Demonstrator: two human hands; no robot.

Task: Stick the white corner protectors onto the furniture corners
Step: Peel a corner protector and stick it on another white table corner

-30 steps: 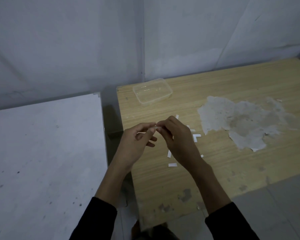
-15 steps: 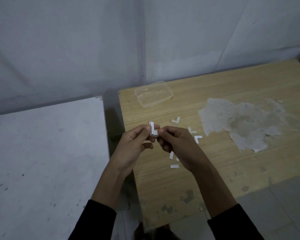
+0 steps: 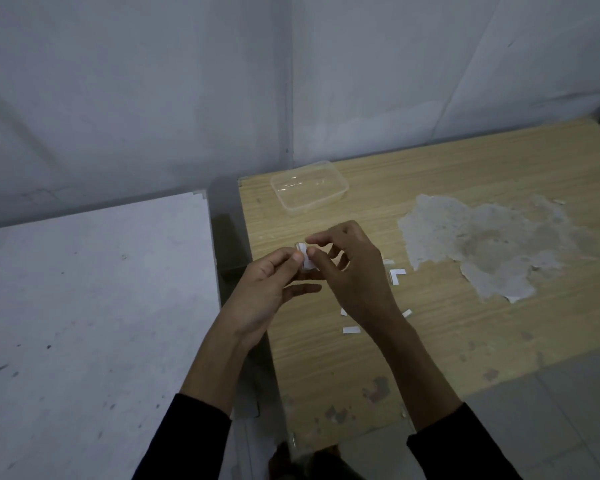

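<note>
White corner protector (image 3: pixel 304 258) is held above the left edge of the wooden table (image 3: pixel 326 362), pinched between thumb and forefinger of the left hand (image 3: pixel 267 292). Its right side is pinched by the curled fingertips of the right hand (image 3: pixel 355 275), so both hands are joined on it. One clear container (image 3: pixel 309 192) is seen behind them. One L-shaped protector (image 3: pixel 397 276) and three white strips (image 3: pixel 351 329) are counted on the table beside the right hand.
</note>
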